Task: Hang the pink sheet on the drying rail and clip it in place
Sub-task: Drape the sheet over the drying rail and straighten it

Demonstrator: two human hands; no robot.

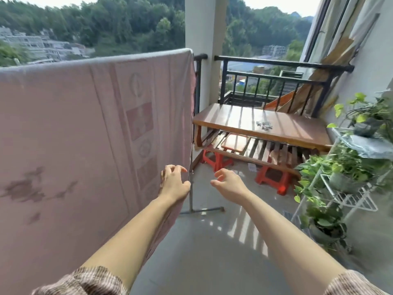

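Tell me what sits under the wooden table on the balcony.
Under the wooden table a slatted shelf holds a loose board, and two red stools stand on the floor below. The tabletop hides whatever lies further back.

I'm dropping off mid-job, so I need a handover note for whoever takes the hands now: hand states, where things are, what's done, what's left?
Left hand: fingers loosely curled, holds nothing, close to the right edge of the pink sheet.
Right hand: in the air, loosely curled, empty.
Sheet: draped over the top of the drying rack, hanging flat; rack post shows beside its right edge.
Small shiny metal pieces, probably the clips, lie on the wooden table.
Done: sheet hung.
Left: no clip shows on the sheet; fetch the clips and fasten it.
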